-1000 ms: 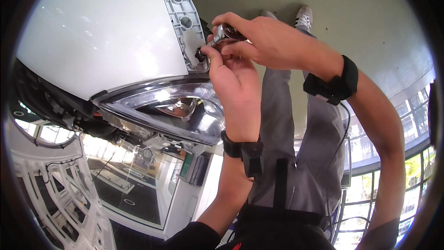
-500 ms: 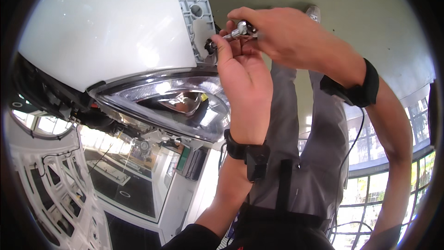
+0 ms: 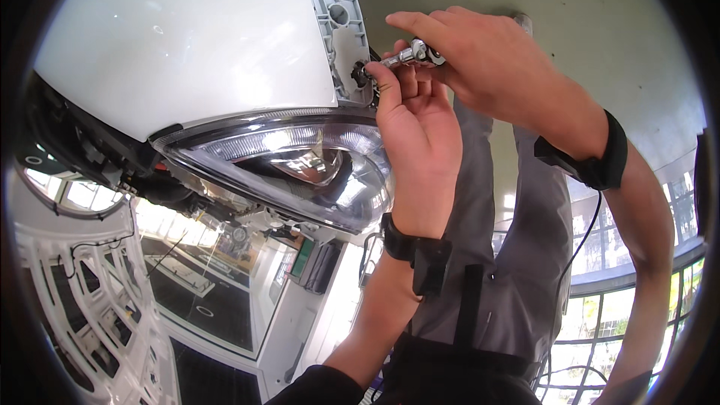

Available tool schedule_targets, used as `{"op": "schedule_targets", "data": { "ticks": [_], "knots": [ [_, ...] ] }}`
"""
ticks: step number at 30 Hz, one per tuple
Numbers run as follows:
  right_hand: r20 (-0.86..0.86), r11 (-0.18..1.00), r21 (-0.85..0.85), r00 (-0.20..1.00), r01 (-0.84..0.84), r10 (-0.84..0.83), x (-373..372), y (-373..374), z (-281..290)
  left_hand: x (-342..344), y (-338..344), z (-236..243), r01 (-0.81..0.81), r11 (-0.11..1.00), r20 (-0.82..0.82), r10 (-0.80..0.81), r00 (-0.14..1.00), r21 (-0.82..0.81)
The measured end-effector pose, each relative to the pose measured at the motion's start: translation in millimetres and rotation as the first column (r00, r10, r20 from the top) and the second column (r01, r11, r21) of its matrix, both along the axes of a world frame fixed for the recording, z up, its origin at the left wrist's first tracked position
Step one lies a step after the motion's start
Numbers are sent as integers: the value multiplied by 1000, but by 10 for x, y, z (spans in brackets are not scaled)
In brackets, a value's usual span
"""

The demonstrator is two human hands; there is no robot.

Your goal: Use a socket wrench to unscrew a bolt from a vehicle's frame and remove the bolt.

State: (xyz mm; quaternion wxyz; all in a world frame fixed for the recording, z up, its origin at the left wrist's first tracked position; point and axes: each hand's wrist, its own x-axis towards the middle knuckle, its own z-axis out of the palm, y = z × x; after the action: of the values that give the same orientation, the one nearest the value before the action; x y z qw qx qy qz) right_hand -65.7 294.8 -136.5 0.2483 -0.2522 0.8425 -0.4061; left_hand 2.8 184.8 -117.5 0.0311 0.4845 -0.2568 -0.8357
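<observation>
My right hand [image 3: 491, 52] is curled around a chrome ratchet wrench [image 3: 417, 53], its index finger stretched out over the tool. The handle is mostly hidden in the palm. Thumb and fingers of my left hand [image 3: 426, 135] close around the wrench's socket end, palm turned up. That end meets a dark fastener [image 3: 359, 73] on a pale grey ribbed plastic bracket [image 3: 347, 49] along the edge of a white car body panel [image 3: 202, 37]. Just below the panel, beside my left wrist, sits a clear headlight [image 3: 300, 169].
Dark parts of the car's front [image 3: 82, 131] show at the left, beyond the headlight. A white slotted panel [image 3: 112, 307] fills the lower left. My legs [image 3: 525, 210] stand on the greenish floor [image 3: 600, 52], and a thin cable [image 3: 589, 229] hangs from my right wristband.
The whole view has shifted, so car, hands and wrench appear slightly farther right. The grip of both hands on the wrench looks much the same.
</observation>
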Motion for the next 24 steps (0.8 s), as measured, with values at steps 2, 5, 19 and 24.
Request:
{"op": "schedule_targets", "data": {
  "ticks": [2,5,19,24],
  "knots": [
    [520,997,-66,854,45,-4,-85,-43,109,-42,-12,77,-9,1000,81,11,997,-18],
    [836,984,-138,547,112,55,-139,-62,209,-1,-76,77,125,992,57,-126,990,14],
    [835,998,-65,548,0,54,-163,-64,209,-37,33,64,51,999,65,-51,997,5],
    [-166,994,-77,984,-74,61,33,6,-1,31,97,5,-55,998,14,55,998,-21]
  ]
}}
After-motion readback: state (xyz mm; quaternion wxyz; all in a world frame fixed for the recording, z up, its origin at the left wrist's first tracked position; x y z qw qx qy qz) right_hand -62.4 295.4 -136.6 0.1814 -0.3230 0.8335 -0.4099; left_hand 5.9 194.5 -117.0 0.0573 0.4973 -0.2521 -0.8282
